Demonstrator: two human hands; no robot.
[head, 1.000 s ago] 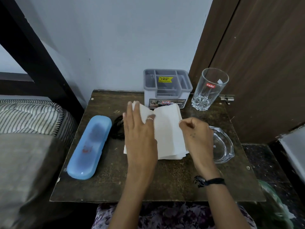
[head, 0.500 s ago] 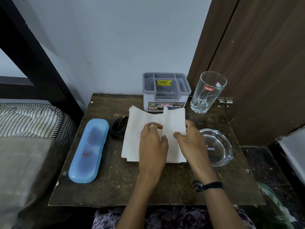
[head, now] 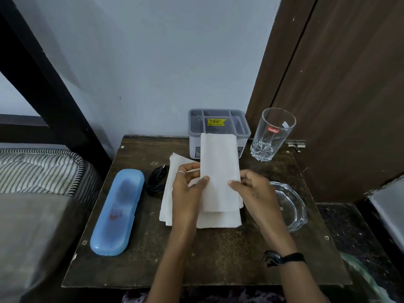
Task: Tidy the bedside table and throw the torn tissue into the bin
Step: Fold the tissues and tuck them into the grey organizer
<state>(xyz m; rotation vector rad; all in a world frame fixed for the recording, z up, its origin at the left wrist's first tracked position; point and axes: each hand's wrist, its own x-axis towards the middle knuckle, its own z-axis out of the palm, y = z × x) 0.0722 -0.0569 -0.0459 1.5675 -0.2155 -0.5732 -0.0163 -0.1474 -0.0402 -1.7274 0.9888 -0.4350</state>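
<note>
A folded white tissue (head: 218, 167) is held upright above the dark wooden bedside table (head: 207, 259). My left hand (head: 189, 189) pinches its left edge and my right hand (head: 251, 193) pinches its right edge. Beneath it a stack of white tissues (head: 172, 193) lies flat on the table, partly hidden by my hands and the lifted sheet.
A blue plastic case (head: 118, 211) lies at the left, a black cable (head: 156, 180) beside it. A grey organiser box (head: 218, 125) stands at the back, a tall glass (head: 273, 134) to its right, a glass ashtray (head: 288, 206) near my right hand. A bed (head: 32, 193) borders the left.
Both hands have folded a tissue and lifted it from the stack; it now stands up between my fingers instead of lying flat.
</note>
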